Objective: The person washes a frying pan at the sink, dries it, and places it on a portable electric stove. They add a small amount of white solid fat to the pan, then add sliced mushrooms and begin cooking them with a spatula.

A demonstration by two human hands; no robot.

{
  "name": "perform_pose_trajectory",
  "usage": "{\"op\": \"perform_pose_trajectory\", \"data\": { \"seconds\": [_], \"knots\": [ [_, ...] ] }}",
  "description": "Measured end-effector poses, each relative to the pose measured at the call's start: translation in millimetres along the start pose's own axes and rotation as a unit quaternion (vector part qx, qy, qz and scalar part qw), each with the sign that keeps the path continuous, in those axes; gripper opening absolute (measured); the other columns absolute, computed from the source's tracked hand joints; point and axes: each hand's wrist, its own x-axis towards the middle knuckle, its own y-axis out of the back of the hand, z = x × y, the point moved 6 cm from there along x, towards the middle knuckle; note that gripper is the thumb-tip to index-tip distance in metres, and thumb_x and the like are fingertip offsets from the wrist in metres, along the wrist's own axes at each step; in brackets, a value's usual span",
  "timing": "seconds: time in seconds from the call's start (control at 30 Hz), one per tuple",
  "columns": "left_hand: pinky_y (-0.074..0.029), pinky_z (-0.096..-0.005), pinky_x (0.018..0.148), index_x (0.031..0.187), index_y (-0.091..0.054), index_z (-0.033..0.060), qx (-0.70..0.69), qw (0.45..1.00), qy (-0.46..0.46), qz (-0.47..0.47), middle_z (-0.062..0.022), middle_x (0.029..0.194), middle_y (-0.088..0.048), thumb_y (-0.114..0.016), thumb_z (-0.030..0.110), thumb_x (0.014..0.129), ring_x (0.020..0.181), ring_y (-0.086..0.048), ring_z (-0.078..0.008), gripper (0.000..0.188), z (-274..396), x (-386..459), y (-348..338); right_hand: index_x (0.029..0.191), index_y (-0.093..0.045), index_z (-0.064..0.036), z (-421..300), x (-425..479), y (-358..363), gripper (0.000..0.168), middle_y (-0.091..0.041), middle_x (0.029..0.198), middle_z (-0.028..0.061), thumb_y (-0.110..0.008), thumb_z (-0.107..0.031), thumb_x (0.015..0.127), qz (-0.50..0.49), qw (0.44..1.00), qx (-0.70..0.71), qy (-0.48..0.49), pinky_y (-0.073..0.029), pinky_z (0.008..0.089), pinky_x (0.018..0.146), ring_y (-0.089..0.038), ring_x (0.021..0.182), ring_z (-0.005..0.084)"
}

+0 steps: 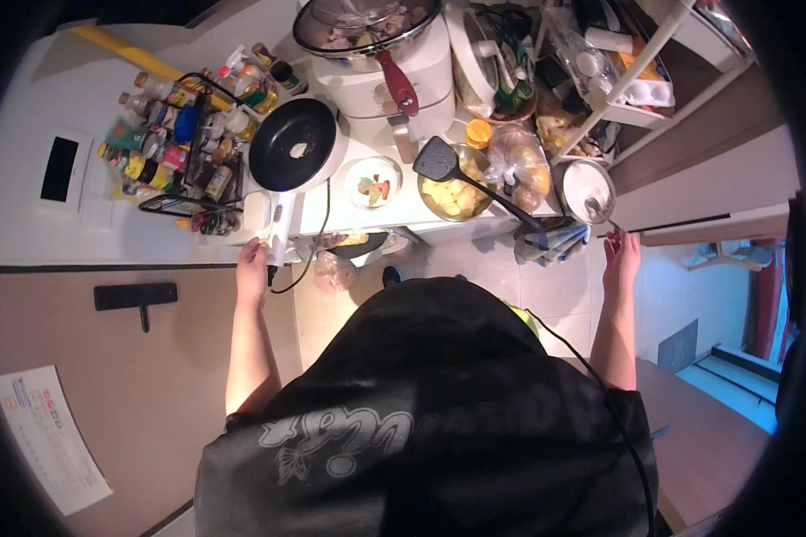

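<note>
My left hand (252, 256) is beside the white handle (279, 231) of a black-lined electric pan (293, 144); whether it touches the handle is unclear. A small pale lump (298, 150) lies in the pan. With my right hand (620, 254) I hold a metal spoon (601, 211), its head in a bowl of white powder or paste (584, 184). Between the hands stand a small white bowl with dried leaves and red pieces (372, 184) and a metal bowl of peeled, cut potatoes (453, 199). A black spatula (436, 160) rests across the metal bowl.
At the left, a black wire rack (188, 158) holds bottles and jars. Behind is a white appliance (383, 87) under a bowl of raw meat with a red-handled strainer (397, 84). Bagged produce (520, 161) and a white shelf (645, 60) stand right. A cloth (552, 243) hangs at the counter's edge.
</note>
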Motion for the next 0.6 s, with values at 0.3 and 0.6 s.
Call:
{"op": "perform_pose_trajectory", "data": {
  "seconds": [0.3, 0.6],
  "knots": [
    [-0.041, -0.0327, 0.113, 0.143, -0.057, -0.0039, -0.018, 1.0, 0.012, -0.001, -0.0159, 0.139, -0.065, -0.062, 0.028, 0.105, 0.13, -0.058, -0.0229, 0.05, 6, -6, -2, 0.101, -0.063, -0.007, 13, -12, 8, 0.031, -0.065, 0.095, 0.0042, -0.063, -0.038, 0.106, -0.01, 0.999, 0.006, -0.047, -0.057, 0.032, 0.08, -0.065, 0.089, 0.0167],
    [-0.048, -0.0312, 0.101, 0.135, -0.065, -0.0001, -0.024, 0.997, -0.015, -0.066, -0.0085, 0.124, -0.071, -0.065, 0.028, 0.103, 0.114, -0.064, -0.0174, 0.043, -31, 53, 0, 0.1, -0.053, -0.013, -28, -72, 0, 0.033, -0.059, 0.092, 0.0008, -0.055, -0.045, 0.108, 0.104, 0.994, -0.013, 0.028, -0.049, 0.0275, 0.071, -0.061, 0.079, 0.0132]
  ]
}}
